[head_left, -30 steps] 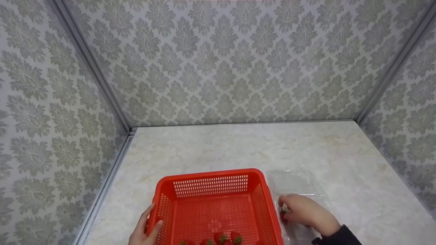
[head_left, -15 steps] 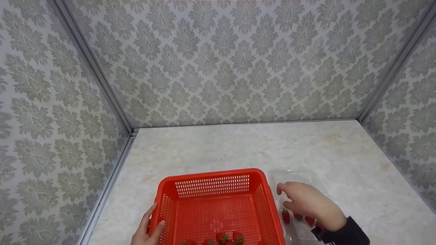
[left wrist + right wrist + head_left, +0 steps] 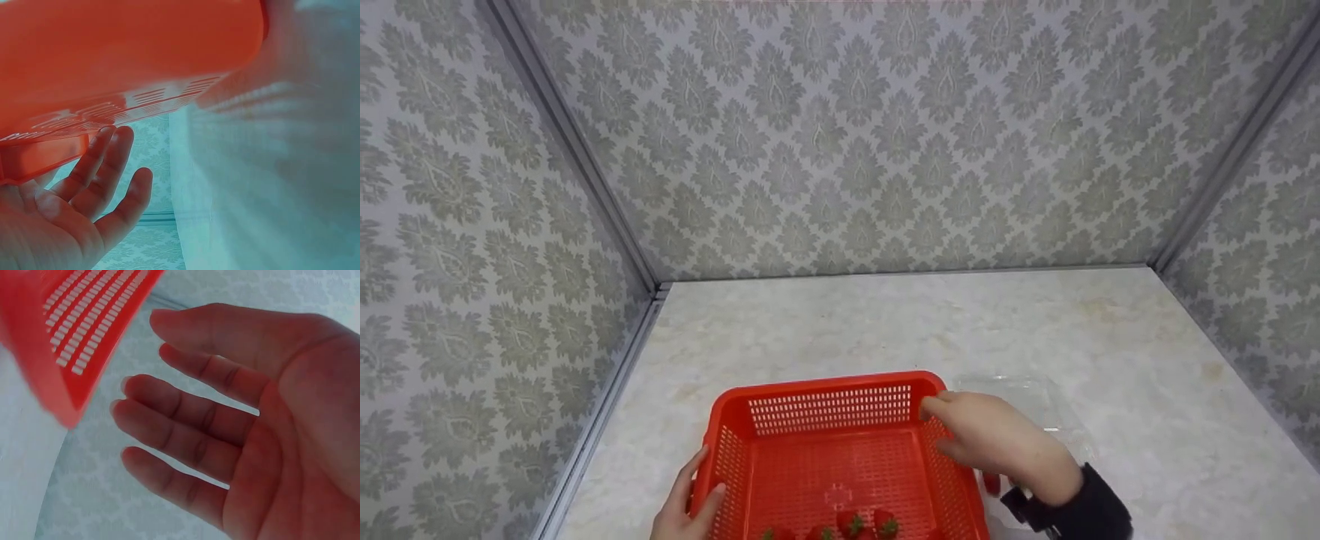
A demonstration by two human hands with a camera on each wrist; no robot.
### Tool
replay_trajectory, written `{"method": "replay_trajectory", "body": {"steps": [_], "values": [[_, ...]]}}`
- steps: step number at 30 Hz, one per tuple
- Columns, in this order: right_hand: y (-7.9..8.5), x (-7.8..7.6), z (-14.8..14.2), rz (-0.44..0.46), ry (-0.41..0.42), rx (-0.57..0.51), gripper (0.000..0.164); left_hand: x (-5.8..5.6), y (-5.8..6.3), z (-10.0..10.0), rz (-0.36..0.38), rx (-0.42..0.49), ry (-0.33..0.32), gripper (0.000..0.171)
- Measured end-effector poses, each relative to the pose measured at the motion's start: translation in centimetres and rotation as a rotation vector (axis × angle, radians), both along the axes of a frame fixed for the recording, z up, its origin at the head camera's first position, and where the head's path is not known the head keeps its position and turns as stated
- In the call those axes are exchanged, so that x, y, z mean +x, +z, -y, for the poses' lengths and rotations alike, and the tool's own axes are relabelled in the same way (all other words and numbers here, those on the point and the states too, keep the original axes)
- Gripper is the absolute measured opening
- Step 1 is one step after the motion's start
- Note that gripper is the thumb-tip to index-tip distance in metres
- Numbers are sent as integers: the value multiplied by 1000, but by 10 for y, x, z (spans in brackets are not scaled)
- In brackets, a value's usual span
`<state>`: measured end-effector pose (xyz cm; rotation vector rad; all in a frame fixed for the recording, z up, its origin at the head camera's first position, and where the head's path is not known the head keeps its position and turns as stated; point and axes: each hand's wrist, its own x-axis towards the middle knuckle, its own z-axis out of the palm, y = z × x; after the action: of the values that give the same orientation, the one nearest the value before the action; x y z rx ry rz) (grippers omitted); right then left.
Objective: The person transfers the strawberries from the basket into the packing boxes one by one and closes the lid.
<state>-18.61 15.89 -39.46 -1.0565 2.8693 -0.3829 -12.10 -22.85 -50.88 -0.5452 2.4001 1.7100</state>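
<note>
My left hand [image 3: 678, 511] holds the left side of a red plastic basket [image 3: 825, 386], thumb over the rim and fingers outside. The left wrist view has those fingers [image 3: 115, 163] along the slotted outer wall. Over the basket's right rim reaches my right hand [image 3: 994, 435], palm bare and fingers loosely bent around nothing in the right wrist view. Several strawberries [image 3: 851, 523] lie at the basket's near end, partly cut off by the frame. Another strawberry [image 3: 992, 482] shows beneath the right hand, in a clear plastic container [image 3: 1016, 394] that the hand and wrist partly cover.
The basket and the container stand side by side on a pale marbled table [image 3: 810, 322]. Patterned walls [image 3: 840, 150] close off the back and both sides, with grey metal strips [image 3: 577, 165] along their corners.
My right hand has let go of a strawberry in the clear container, lifted, and moved left over the basket's rim. The left hand keeps its hold on the basket.
</note>
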Motion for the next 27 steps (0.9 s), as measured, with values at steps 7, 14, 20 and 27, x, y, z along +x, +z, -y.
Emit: {"method": "replay_trajectory", "body": {"steps": [7, 14, 20, 27], "values": [[-7, -6, 34, 18, 113, 12, 24, -1, 0, -2, -31, -25, 2, 74], [-12, -13, 65, 79, 185, 83, 25, 1, -1, 0, -43, -28, -5, 73], [-27, -15, 99, 198, 258, 164, 25, 2, 0, 2, -35, -29, -1, 72], [-54, -11, 126, 257, 367, 298, 23, 3, 0, 1, -29, -26, -6, 73]]}}
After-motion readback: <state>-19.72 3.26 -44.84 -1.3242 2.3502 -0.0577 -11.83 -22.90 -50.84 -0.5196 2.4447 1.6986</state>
